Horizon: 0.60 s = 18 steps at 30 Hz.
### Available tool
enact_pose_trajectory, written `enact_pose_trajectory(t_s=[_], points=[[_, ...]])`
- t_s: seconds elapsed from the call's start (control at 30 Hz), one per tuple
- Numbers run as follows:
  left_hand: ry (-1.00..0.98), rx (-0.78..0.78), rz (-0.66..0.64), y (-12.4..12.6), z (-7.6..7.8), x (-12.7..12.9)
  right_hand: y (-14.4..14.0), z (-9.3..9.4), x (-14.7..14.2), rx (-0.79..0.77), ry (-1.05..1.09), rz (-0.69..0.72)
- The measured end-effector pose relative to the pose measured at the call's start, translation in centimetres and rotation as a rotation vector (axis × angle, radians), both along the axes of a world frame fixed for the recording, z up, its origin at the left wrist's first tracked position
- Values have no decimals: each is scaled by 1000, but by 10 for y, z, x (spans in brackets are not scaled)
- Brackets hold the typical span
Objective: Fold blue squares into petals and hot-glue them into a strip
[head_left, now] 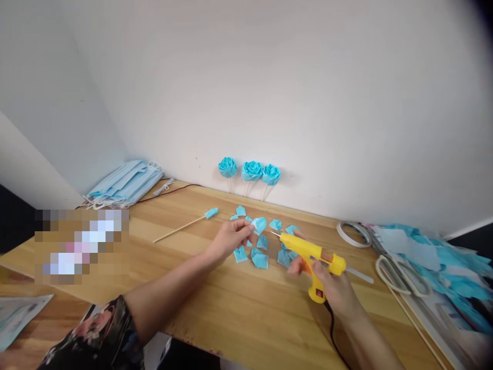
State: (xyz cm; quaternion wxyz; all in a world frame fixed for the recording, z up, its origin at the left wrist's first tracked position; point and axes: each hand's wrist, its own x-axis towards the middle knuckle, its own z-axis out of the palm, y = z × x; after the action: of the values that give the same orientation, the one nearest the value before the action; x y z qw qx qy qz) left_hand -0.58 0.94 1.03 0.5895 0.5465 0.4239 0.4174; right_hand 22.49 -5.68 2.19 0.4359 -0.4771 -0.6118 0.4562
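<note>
Between its thumb and fingers, my left hand [233, 239] pinches a folded blue petal [259, 225] above the table. My right hand [335, 285] is wrapped round a yellow hot glue gun [308, 247], whose metal nozzle points left and stops a little short of the petal. A clear glue stick [360, 275] sticks out of the gun's back end. Beneath and around both hands lie several more folded blue petals [259, 258]. Left of them rests a thin wooden stick [179, 229] with a blue wrapped tip [211, 213].
Three blue fabric roses [252, 171] on sticks lean against the wall. A pile of blue face masks [125, 183] lies at the back left. To the right are a white tape roll [353, 234], scissors [402, 275] and blue cut scraps [435, 257]. The gun's black cord [333, 329] trails over the front.
</note>
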Motion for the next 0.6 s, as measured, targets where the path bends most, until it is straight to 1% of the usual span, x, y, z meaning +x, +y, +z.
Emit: enact_pose_trajectory(t_s=[0.1,0.2,0.33,0.6], points=[[17,10,-5,0,-1,1,-4,-6,0,-2,1,-20],[25,-8,-10,-1,-1,2,-5,-8,1,-11,-3,5],[21,-17,-13,-3,1,2,-7,-8,-2,-34,2,3],[23,-20,-21,-3,1,1,-6,-6,-6,-9,-50,38]])
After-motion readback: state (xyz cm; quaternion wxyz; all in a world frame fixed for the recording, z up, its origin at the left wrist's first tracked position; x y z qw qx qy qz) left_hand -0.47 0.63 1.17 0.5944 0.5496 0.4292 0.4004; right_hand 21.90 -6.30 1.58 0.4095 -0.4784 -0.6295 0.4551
